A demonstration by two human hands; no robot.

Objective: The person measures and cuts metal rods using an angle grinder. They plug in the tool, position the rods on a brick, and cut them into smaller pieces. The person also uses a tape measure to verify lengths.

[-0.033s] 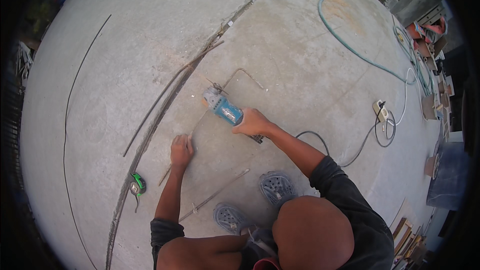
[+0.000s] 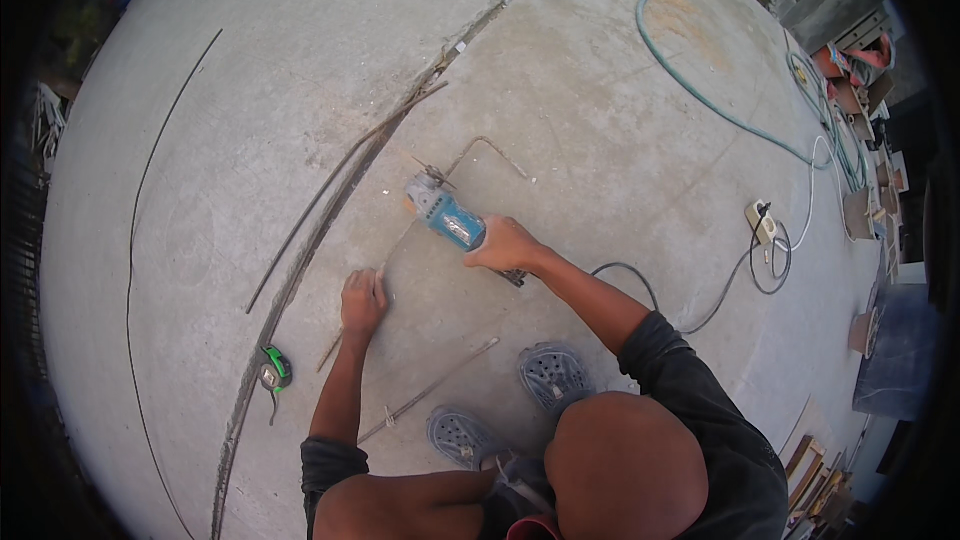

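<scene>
My right hand (image 2: 504, 244) is wrapped round the rear body of a blue angle grinder (image 2: 456, 224). Its silver head and thin disc lie across a metal rod (image 2: 402, 242), which has a bent, hooked far end. Faint orange streaks show beside the grinder head; the exact contact with the rod is too small to make out. Closed on the same rod, my left hand (image 2: 364, 302) holds it low against the concrete, nearer to me than the grinder. The rod's near end sticks out past my left wrist.
Left of my hands are a long dark bar (image 2: 318, 198) along a floor groove, a green and black tape measure (image 2: 275, 370) and a thin wire (image 2: 131, 250). Another rod (image 2: 430, 392) lies by my clogs (image 2: 553, 376). At right are a power strip (image 2: 762, 223), its cord and a green hose (image 2: 690, 90).
</scene>
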